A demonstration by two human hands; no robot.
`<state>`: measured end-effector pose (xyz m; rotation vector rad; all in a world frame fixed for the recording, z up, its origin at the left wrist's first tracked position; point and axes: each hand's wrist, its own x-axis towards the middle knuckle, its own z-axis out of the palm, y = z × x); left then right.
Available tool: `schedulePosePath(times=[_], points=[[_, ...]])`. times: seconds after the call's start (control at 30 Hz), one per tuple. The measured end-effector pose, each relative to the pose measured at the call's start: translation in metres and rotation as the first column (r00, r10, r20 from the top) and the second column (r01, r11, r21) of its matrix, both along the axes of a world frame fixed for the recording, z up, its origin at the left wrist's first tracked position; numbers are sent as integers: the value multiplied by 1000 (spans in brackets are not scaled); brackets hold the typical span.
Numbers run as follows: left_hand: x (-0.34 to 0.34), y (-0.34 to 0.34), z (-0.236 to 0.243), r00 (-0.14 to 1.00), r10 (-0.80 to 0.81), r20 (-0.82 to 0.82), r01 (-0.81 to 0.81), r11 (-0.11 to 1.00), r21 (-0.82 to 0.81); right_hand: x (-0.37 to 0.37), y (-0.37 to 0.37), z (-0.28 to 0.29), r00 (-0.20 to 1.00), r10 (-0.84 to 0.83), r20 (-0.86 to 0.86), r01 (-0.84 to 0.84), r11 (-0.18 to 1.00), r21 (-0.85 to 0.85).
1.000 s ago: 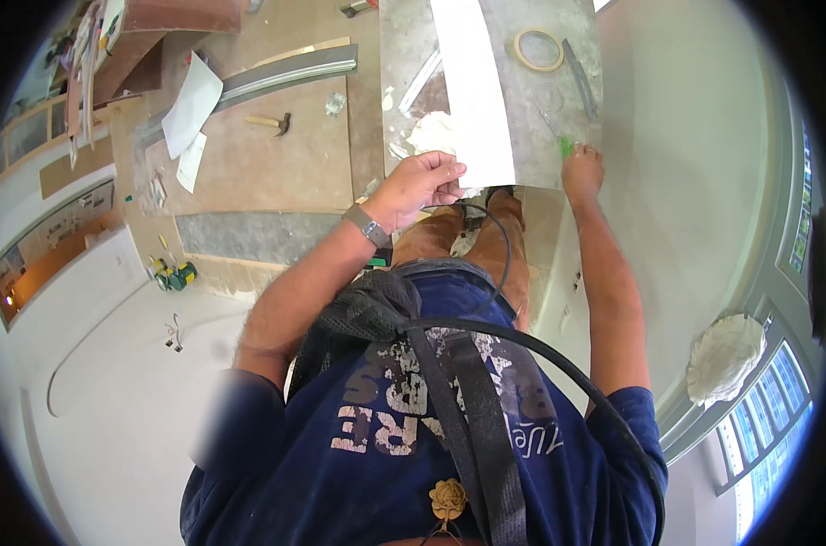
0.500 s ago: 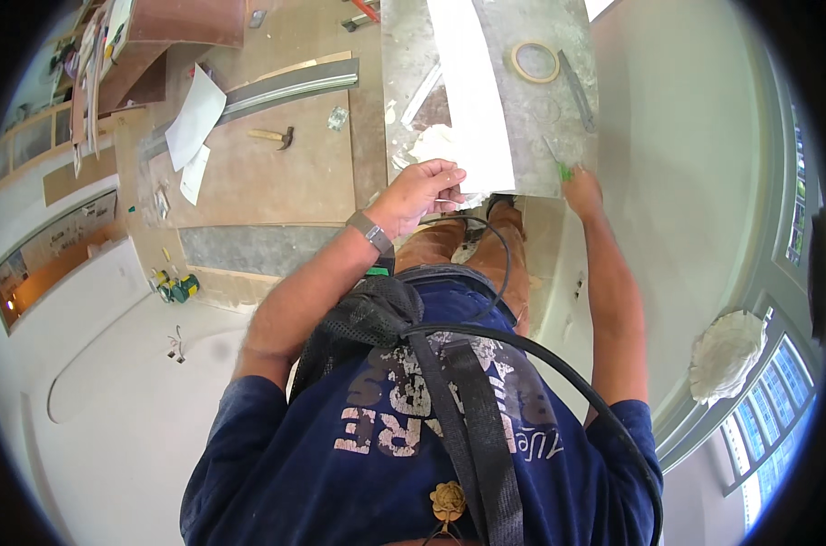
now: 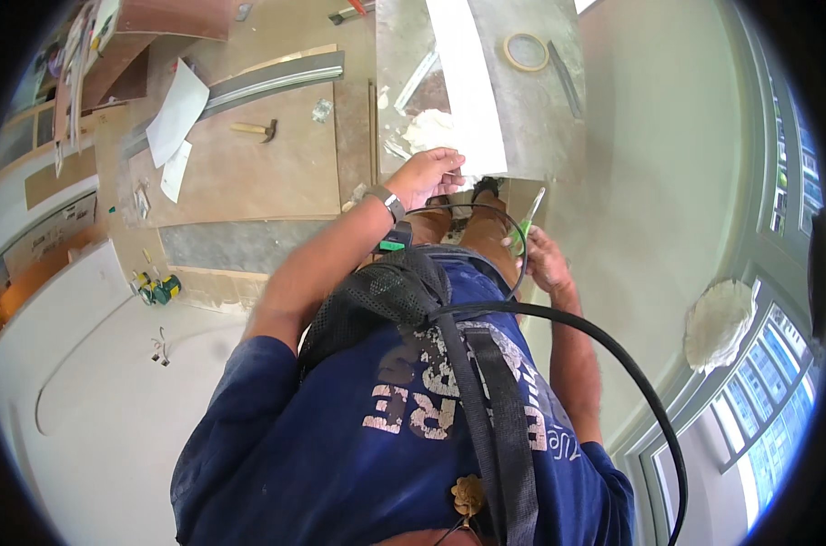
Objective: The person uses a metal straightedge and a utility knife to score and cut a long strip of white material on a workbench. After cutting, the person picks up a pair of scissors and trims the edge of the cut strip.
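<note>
A long white strip (image 3: 475, 96), like paper or thin board, lies on a dusty grey work board (image 3: 545, 118). My left hand (image 3: 429, 173), with a watch on the wrist, is closed in a pinch at the near left corner of the strip. Close to my right thigh, my right hand (image 3: 545, 259) grips a green-handled tool (image 3: 527, 223). Its slim pale metal shaft points up and away from me; the exact kind is unclear. Beside the strip, near my left fingers, sits a mound of white plaster-like material (image 3: 428, 130).
On the board lie a roll of tape (image 3: 526, 52) and a dark flat strip (image 3: 565, 80). Farther left are a hammer (image 3: 255, 130), white sheets (image 3: 176, 111) and a metal channel (image 3: 277, 80). A black cable (image 3: 613, 341) crosses my front. A pale wall (image 3: 649, 182) rises on the right.
My right hand has drawn back from the board toward my body with the green-handled tool, whose shaft now points upward. My left hand stays at the strip's corner.
</note>
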<state>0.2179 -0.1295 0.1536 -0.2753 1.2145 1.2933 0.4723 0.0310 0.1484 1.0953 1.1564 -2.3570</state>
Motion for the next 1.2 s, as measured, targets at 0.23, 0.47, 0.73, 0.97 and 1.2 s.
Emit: schedulePosePath(times=[0.23, 0.47, 0.73, 0.97, 1.2], points=[[13, 7, -11, 1000, 25, -15, -25, 1000, 17, 4, -31, 18, 999, 9, -45, -6, 998, 59], [8, 5, 3, 998, 10, -61, -8, 999, 38, 14, 20, 26, 985, -168, -35, 170, 925, 339], [-11, 21, 17, 973, -87, -213, 103, 993, 65, -31, 61, 41, 921, -320, -224, 390, 745, 541], [-25, 37, 43, 969, 98, -228, -76, 992, 104, -66, 2, 76, 953, 206, -222, -82, 882, 465], [8, 29, 34, 926, 262, -271, -262, 964, 38, -62, 14, 75, 894, 412, -176, -345, 884, 316]])
